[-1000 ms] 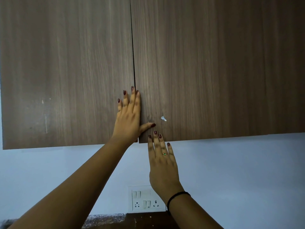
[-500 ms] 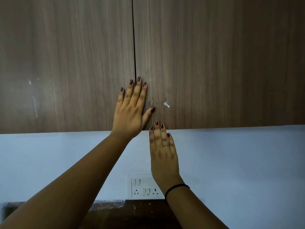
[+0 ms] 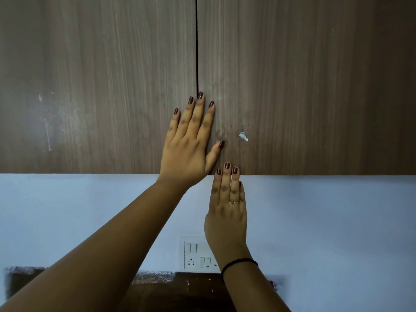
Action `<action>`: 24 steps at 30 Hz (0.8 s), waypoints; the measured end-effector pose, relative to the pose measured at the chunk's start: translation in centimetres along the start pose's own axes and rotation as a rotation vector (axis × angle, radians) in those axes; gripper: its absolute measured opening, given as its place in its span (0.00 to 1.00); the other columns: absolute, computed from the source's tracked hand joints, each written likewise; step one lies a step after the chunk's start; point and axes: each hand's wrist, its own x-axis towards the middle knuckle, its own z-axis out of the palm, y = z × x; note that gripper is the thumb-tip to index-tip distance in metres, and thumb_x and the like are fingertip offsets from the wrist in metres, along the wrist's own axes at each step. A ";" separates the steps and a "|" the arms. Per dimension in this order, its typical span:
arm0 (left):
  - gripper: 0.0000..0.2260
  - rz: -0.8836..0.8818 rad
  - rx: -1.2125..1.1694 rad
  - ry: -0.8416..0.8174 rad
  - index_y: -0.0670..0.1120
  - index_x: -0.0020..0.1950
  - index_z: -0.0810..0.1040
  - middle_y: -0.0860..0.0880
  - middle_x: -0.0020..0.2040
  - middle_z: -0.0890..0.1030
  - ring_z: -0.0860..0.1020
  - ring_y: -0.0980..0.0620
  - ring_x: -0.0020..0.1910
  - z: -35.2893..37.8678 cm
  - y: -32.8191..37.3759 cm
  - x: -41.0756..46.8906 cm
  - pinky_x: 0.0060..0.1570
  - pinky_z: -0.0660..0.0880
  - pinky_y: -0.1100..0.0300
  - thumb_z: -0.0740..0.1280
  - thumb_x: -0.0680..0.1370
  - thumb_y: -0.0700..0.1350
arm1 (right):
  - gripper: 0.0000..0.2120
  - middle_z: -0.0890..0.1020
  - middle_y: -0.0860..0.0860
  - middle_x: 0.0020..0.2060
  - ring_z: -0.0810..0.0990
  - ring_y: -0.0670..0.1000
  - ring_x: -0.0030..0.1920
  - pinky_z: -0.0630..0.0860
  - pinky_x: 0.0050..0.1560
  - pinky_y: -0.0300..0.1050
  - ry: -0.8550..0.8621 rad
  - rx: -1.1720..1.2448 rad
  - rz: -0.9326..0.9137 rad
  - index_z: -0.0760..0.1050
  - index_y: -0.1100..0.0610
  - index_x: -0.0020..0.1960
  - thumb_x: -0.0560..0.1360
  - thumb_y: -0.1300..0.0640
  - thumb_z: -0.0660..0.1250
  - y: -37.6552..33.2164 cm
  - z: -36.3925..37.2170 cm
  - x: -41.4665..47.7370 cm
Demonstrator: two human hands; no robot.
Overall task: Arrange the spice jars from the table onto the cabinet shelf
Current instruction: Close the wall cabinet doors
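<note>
The cabinet (image 3: 315,64) fills the top, two flat brown doors (image 3: 94,75) with wood lines and a thin dark gap between them. The left hand (image 3: 191,149) lies flat over that gap, fingers straight, holding nothing. The right hand (image 3: 227,212) has straight fingers too, tips at the right door's bottom edge

Maroon nails (image 3: 200,95), right grip (image 3: 227,212): green ring (image 3: 232,202), black wristband (image 3: 238,260)

Soft, dim, even light; sharp centre, darker corners.
</note>
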 end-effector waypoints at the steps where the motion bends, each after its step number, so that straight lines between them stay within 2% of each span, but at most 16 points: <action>1: 0.32 0.000 0.001 0.000 0.45 0.82 0.50 0.43 0.82 0.50 0.47 0.45 0.81 0.0 0.0 0.0 0.79 0.49 0.45 0.51 0.83 0.60 | 0.37 0.46 0.62 0.78 0.44 0.63 0.78 0.48 0.76 0.58 -0.001 -0.004 -0.004 0.38 0.64 0.78 0.74 0.59 0.50 0.1 0.0 0.0; 4: 0.32 0.001 0.003 -0.002 0.45 0.82 0.50 0.43 0.82 0.49 0.47 0.46 0.81 0.0 0.0 0.1 0.79 0.49 0.45 0.51 0.83 0.60 | 0.37 0.50 0.62 0.78 0.48 0.63 0.78 0.55 0.76 0.59 -0.024 -0.005 -0.029 0.43 0.63 0.79 0.73 0.60 0.54 0.8 0.0 0.0; 7: 0.32 -0.002 -0.007 -0.009 0.45 0.82 0.50 0.43 0.82 0.49 0.47 0.46 0.81 0.0 0.0 0.0 0.79 0.49 0.45 0.51 0.83 0.60 | 0.35 0.52 0.61 0.78 0.50 0.63 0.78 0.60 0.74 0.60 -0.044 0.001 -0.055 0.45 0.62 0.79 0.73 0.60 0.48 1.4 -0.4 -0.1; 12: 0.32 -0.006 -0.007 -0.028 0.45 0.82 0.49 0.44 0.82 0.48 0.46 0.46 0.81 0.0 0.0 0.0 0.79 0.48 0.45 0.51 0.83 0.60 | 0.34 0.53 0.61 0.78 0.51 0.63 0.77 0.59 0.74 0.60 -0.061 -0.014 -0.059 0.48 0.62 0.79 0.73 0.60 0.47 1.5 -0.8 -0.3; 17: 0.32 -0.015 -0.016 -0.032 0.45 0.82 0.50 0.45 0.82 0.49 0.46 0.46 0.81 0.1 0.0 -0.1 0.79 0.48 0.45 0.51 0.83 0.60 | 0.35 0.56 0.62 0.77 0.53 0.63 0.77 0.64 0.72 0.62 -0.086 -0.010 -0.050 0.53 0.62 0.78 0.72 0.59 0.55 1.3 -0.8 -0.2; 21: 0.32 -0.018 -0.016 -0.042 0.46 0.82 0.50 0.45 0.82 0.49 0.46 0.47 0.81 0.2 -0.1 -0.1 0.79 0.49 0.46 0.51 0.83 0.60 | 0.34 0.56 0.62 0.77 0.55 0.64 0.76 0.64 0.71 0.63 -0.122 -0.007 -0.040 0.52 0.62 0.78 0.72 0.58 0.52 1.3 -0.8 -0.2; 24: 0.32 -0.019 -0.013 -0.048 0.46 0.82 0.50 0.45 0.82 0.49 0.47 0.47 0.81 0.1 -0.1 -0.1 0.79 0.49 0.46 0.52 0.83 0.60 | 0.33 0.57 0.62 0.76 0.62 0.65 0.75 0.67 0.69 0.63 -0.137 0.028 -0.035 0.50 0.62 0.77 0.72 0.57 0.48 1.3 -1.1 -0.2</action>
